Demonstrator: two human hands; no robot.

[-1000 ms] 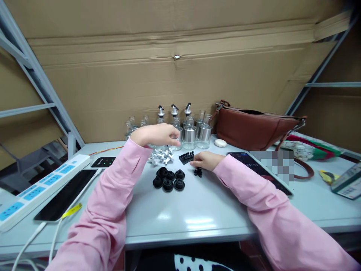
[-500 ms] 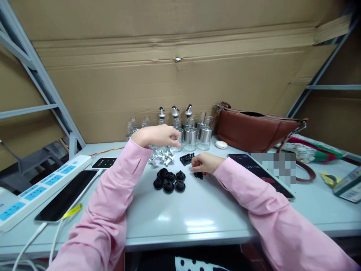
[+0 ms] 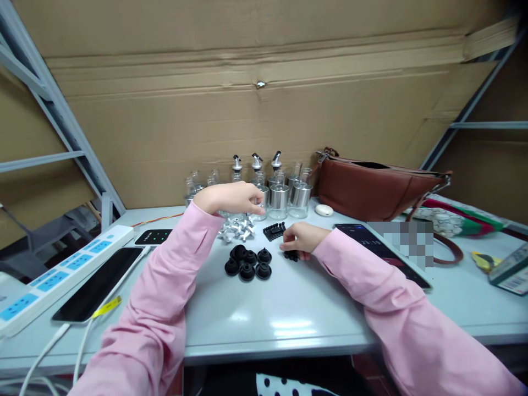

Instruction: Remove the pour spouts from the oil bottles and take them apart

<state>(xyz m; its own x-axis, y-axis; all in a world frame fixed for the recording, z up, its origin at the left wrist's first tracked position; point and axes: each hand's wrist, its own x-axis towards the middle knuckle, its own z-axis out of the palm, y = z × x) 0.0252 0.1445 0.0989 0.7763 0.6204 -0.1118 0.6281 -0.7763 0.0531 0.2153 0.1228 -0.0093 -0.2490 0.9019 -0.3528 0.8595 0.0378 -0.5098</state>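
Far left on the worktop [image 3: 289,308]: white power strip [image 3: 61,272] w/ blue sockets, then a dark phone [image 3: 97,283] face up beside it, cable running off the near edge. Behind that, a small black charger pad [image 3: 153,237] w/ green lights.

Left hand [image 3: 231,197], pink sleeve, is raised over the back-centre of the worktop, fingers curled down; grip looks pressed together at the fingertips near a glass bottle [image 3: 259,192], but can't tell if it pinches anything. Just under/near it lies a heap of small silver metal parts [image 3: 237,228]. Nearer the person: cluster of black rubber stoppers [image 3: 247,263], six or so, touching each other.

Back row: glass bottles w/ steel bands [image 3: 289,195], three w/ pour spouts, standing upright against the cardboard wall [image 3: 264,110].

Centre-right: black comb-like strip of small parts [image 3: 274,231], then right hand [image 3: 299,237] resting low on the worktop, grip closed down on a few small black plugs [image 3: 291,255] just beside the stoppers; plugs partly hidden by fingers.

Right of that: small white oval case [image 3: 324,209], dark phone w/ lit screen [image 3: 371,245], brown leather bag [image 3: 371,187], patterned fabric [image 3: 454,220], box corner at far right edge [image 3: 509,269].
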